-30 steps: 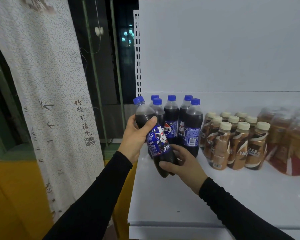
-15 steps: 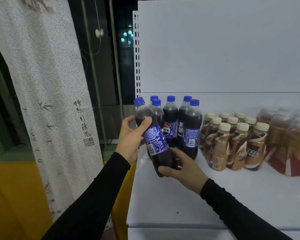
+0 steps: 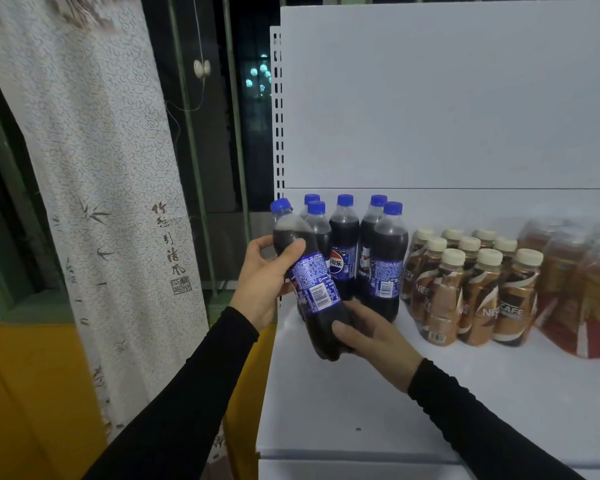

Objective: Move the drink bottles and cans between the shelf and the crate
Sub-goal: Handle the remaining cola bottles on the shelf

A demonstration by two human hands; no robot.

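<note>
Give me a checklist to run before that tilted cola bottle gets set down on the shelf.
1. Left hand grips the dark cola bottle with the blue cap near its shoulder: ok.
2. Right hand holds its base: ok.
3. Bottle upright: not ok, it leans left.
4. Blue cap on: ok; tightness cannot tell.
5. Bare white shelf in front of the standing cola bottles: ok.
6. Clear of the brown coffee bottles with cream caps: ok.

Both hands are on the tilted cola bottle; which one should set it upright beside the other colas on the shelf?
Probably the right hand: it cups the tilted cola bottle at its base, over the shelf. The left hand grips the shoulder, off the shelf's edge.
</note>
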